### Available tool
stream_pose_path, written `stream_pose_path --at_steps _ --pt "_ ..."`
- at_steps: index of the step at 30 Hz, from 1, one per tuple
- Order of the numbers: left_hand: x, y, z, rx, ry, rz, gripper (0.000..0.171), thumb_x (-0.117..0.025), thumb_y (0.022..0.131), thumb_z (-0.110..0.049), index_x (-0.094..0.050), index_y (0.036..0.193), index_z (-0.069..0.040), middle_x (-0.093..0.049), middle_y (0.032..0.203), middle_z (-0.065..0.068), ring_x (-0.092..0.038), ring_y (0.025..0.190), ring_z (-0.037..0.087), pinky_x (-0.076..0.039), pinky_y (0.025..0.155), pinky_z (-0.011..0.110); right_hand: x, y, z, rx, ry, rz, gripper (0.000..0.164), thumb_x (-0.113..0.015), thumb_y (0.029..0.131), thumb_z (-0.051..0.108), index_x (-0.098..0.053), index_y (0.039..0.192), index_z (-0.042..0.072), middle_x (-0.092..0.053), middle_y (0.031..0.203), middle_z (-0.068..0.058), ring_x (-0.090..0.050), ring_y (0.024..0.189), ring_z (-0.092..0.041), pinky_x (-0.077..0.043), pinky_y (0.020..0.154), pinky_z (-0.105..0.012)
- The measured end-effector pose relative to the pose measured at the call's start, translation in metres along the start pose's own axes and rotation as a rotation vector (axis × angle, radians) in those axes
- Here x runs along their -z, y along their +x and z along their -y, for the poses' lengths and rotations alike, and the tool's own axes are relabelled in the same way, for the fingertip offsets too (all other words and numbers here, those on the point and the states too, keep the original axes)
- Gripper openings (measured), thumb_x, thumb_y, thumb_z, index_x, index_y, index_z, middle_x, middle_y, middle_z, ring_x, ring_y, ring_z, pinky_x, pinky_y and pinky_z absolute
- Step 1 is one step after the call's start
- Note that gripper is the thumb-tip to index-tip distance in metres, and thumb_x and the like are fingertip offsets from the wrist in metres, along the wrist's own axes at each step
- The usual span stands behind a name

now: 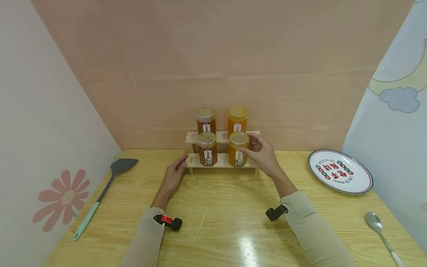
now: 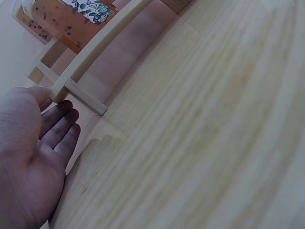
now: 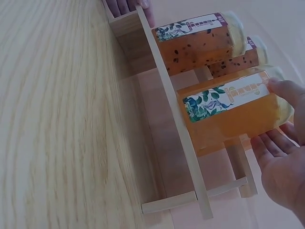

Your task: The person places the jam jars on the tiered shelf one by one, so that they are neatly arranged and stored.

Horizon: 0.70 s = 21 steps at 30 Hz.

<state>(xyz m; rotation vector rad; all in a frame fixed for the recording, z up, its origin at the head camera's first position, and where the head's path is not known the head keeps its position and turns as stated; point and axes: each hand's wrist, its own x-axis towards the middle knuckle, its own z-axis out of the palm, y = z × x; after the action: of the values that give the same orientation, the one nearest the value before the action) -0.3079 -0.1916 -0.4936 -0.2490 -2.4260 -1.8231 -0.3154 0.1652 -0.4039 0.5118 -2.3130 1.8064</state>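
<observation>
In the head view, a two-step wooden rack (image 1: 223, 160) holds several jars with clear lids. My right hand (image 1: 263, 154) grips the front right jar of orange-yellow preserve (image 3: 228, 107) near its lid. In the right wrist view the thumb lies across the label and the fingers (image 3: 274, 145) reach round the far side. That jar stands on the lower step. Beside it stands a darker jar with black seeds (image 1: 208, 152). My left hand (image 1: 174, 172) holds the left end of the lower step. Its thumb meets the wood in the left wrist view, with the fingers (image 2: 59, 126) beneath.
On the upper step stand a seeded jar (image 1: 206, 120) and an orange jar (image 1: 237, 120), close to the back wall. A spatula (image 1: 106, 185) lies at the left. At the right are a white oval plate (image 1: 340, 181) and a metal spoon (image 1: 375, 224).
</observation>
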Motion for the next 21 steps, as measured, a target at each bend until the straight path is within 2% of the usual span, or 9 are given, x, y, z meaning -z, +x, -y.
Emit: stream_pose_path --at_steps 14,18,21 --pt "0.000 -0.001 0.000 0.008 -0.015 0.019 0.046 -0.049 0.111 -0.026 -0.047 0.155 -0.014 -0.043 0.164 0.007 -0.039 0.153 0.027 -0.036 0.125 0.045 0.000 0.001 -0.001 -0.016 0.003 -0.011 0.069 -0.082 0.091 0.023 -0.049 0.152 0.013 -0.061 0.145 -0.011 -0.059 0.133 -0.027 -0.051 0.112 -0.027" --pt "0.002 0.001 -0.006 0.030 -0.015 0.038 0.045 -0.048 0.111 -0.027 -0.048 0.155 -0.015 -0.042 0.165 0.008 -0.037 0.154 0.028 -0.035 0.126 0.046 0.002 0.000 0.000 -0.021 0.002 0.007 0.071 -0.080 0.092 0.023 -0.046 0.154 0.012 -0.059 0.147 -0.012 -0.057 0.135 -0.029 -0.048 0.116 -0.035" --pt "0.009 -0.001 -0.016 0.056 0.045 0.060 0.046 -0.046 0.112 -0.029 -0.047 0.156 -0.015 -0.043 0.164 0.008 -0.038 0.153 0.030 -0.034 0.126 0.050 0.008 -0.001 0.002 -0.007 -0.040 0.045 0.072 -0.076 0.096 0.027 -0.042 0.157 0.009 -0.054 0.152 -0.014 -0.052 0.142 -0.032 -0.042 0.121 -0.047"
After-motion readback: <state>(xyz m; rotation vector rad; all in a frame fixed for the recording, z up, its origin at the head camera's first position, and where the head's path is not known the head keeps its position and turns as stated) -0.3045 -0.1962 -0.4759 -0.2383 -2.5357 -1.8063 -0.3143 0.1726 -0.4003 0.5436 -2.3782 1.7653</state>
